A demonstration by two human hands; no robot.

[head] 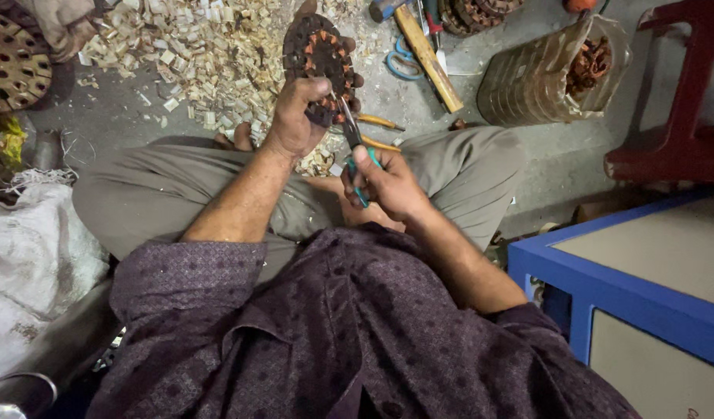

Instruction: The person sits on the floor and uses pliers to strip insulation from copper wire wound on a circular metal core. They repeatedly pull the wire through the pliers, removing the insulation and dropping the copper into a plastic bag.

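Left hand (pixel 293 116): fingers wrapped round the lower edge of the dark round motor stator (pixel 320 66), held upright over the lap
Right hand (pixel 388 185): closed round the teal-handled pliers (pixel 352 140), tips touching the stator
Floor: wood chips (pixel 190 54), hammer (pixel 427 54)

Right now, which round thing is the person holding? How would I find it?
Start at the pile of pale wood chips on the floor. Just right of it, the left hand grips a dark round disc. Unlike the holed disc far left, it has orange-copper bits around its ring.
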